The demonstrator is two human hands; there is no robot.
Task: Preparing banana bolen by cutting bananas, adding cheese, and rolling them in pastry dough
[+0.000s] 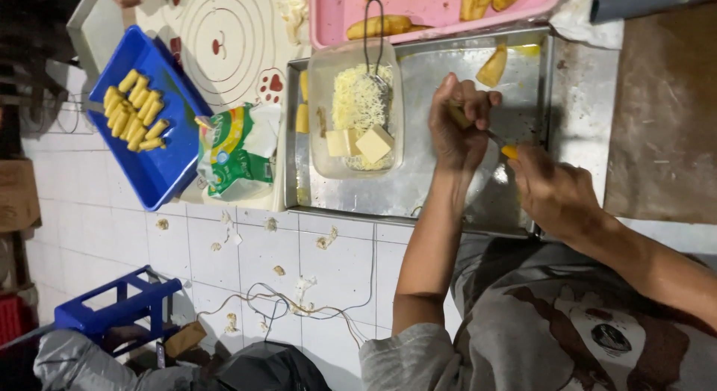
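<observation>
My left hand (458, 131) is closed around a small yellowish piece of food over a steel tray (418, 191). Just to its right, my right hand (554, 191) grips a knife with a yellow handle (509, 150), and the blade reaches toward the left hand. A banana slice (493, 66) lies on the tray's far side. Left of my hands, a clear plastic tub (320, 115) sits in the tray and holds grated cheese (360, 96) and cheese blocks (373, 143).
A pink tray (433, 10) with fried banana pieces lies beyond the steel tray. A blue tray (168, 171) of yellow rolls, a green and white packet (230, 148) and a white baking mat (224, 40) are on the left. A blue stool (112, 305) and wires (299, 307) are on the tiled floor.
</observation>
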